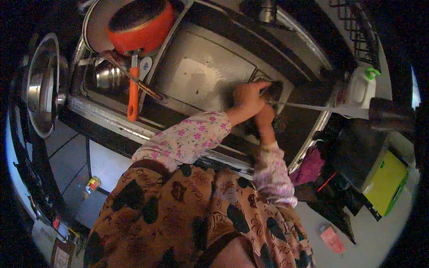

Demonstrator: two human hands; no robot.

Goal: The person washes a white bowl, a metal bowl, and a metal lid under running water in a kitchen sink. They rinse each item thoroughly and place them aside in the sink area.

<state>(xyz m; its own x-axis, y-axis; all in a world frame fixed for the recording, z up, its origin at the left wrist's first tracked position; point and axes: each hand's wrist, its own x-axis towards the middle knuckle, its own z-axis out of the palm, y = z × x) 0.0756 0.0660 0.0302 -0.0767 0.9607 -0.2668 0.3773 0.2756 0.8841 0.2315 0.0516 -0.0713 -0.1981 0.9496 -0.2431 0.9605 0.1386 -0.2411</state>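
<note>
Both of my hands meet low over a sink (187,67), near its right end. My left hand (246,99) reaches in from the left, closed, with one finger pointing right. Just below and right of it is my right hand (264,117), closed and partly covered by the left. A dark thing (278,89) shows around the fingers; blur and shadow hide its kind. A thin pale stream (321,107), which looks like running water, stretches from a dark spout (389,115) to my hands. Floral sleeves cover both forearms.
Left of the basin stand a red pan (149,33) with an orange handle, a wooden-looking stick (147,87), a white spoon (145,67) and a metal bowl (42,85). At right are a white bottle (361,87) with a green cap, a purple cloth (310,165) and a green board (385,183).
</note>
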